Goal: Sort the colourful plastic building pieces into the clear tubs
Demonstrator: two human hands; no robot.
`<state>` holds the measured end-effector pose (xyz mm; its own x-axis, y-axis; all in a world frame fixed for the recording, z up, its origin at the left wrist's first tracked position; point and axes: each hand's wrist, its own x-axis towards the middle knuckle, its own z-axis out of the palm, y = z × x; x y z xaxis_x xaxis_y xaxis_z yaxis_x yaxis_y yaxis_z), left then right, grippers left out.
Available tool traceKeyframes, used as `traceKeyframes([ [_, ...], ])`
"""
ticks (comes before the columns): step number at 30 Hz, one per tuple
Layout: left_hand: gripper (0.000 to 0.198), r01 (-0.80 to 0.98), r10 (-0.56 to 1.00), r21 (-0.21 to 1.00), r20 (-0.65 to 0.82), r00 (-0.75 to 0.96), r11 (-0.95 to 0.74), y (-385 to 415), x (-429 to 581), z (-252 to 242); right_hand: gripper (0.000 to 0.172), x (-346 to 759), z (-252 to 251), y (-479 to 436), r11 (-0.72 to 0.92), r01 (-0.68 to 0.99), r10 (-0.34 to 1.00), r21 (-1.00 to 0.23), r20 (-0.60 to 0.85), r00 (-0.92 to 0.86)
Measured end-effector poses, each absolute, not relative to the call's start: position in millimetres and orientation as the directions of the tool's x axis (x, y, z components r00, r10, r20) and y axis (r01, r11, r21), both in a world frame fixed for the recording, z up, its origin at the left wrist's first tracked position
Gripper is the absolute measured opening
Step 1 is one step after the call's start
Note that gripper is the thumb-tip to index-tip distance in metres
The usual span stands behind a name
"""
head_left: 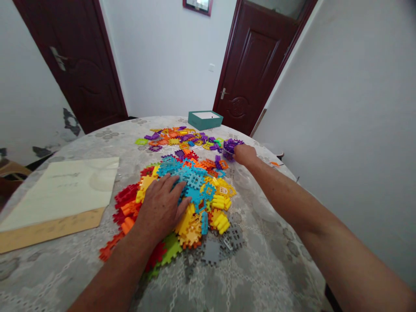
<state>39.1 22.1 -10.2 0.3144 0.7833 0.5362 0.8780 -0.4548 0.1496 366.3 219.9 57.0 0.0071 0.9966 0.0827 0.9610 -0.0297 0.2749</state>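
A large heap of plastic interlocking building pieces (195,182) in blue, yellow, orange, red, green and grey lies on the table. My left hand (164,203) rests palm down on its left side, fingers spread over blue and yellow pieces. Beyond the heap at the right, my right hand (245,154) is closed at the edge of what looks like a small clear bowl (228,155). Purple pieces (231,144) fill that bowl. My right fingertips are partly hidden. Behind the heap lies a looser spread of mixed pieces (175,139), mostly purple, orange and yellow.
A round table (276,268) wears a patterned, clear-covered cloth. Pale paper (65,186) with a brown strip lies at the left. A green box (204,120) stands at the far edge. One orange piece (275,164) lies near the right edge, by the wall.
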Motion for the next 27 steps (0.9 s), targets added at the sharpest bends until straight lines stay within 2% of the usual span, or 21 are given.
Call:
traceKeyframes([
  [6,0.037,0.875,0.784,0.161,0.538,0.31,-0.456,22,41,-10,0.032,364,52,225,-0.038,0.947,0.997,0.318,0.073,0.015],
  [11,0.036,0.881,0.791,0.156,0.529,0.307,-0.446,20,41,-10,0.028,361,55,227,0.02,0.932,0.998,0.362,0.054,-0.042],
  [20,0.038,0.874,0.794,0.188,0.533,0.293,-0.449,17,41,-5,0.031,346,94,200,0.114,0.9,0.978,0.42,0.111,-0.176],
  [23,0.038,0.85,0.77,0.258,0.593,0.236,-0.459,20,37,-1,0.029,331,112,171,0.172,0.889,0.95,0.424,0.168,-0.264],
  [27,0.043,0.762,0.741,0.467,0.671,0.026,-0.449,28,25,5,0.026,302,138,113,0.252,0.879,0.897,0.405,0.242,-0.369],
])
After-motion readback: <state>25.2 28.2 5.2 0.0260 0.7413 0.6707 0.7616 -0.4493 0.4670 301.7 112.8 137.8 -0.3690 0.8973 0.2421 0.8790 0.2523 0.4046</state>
